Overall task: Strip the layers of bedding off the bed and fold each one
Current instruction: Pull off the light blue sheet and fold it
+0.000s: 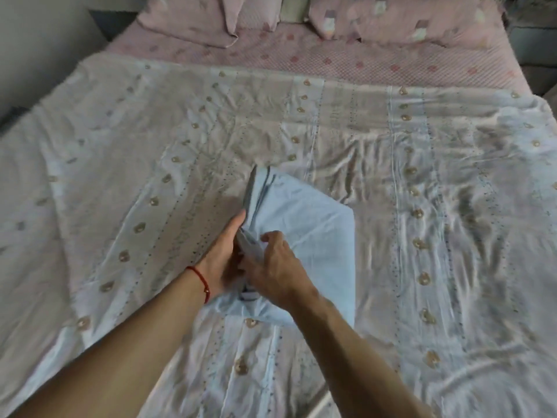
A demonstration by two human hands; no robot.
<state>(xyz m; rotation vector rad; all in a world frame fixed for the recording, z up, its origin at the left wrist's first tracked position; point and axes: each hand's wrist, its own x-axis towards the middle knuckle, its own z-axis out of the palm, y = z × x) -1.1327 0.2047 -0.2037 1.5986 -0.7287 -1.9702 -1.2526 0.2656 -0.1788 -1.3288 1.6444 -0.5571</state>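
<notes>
From the head view, a wrinkled pale patterned cotton coverlet lay spread over the bed, a pink dotted sheet and 2 pink pillows beyond it, a grey wall at left. On it sat a folded light-blue cloth bundle; the left hand gripped its layered edge, the right hand pinched the folds.

Grey wall at far left, red string bracelet on a wrist, dark furniture at far right.
</notes>
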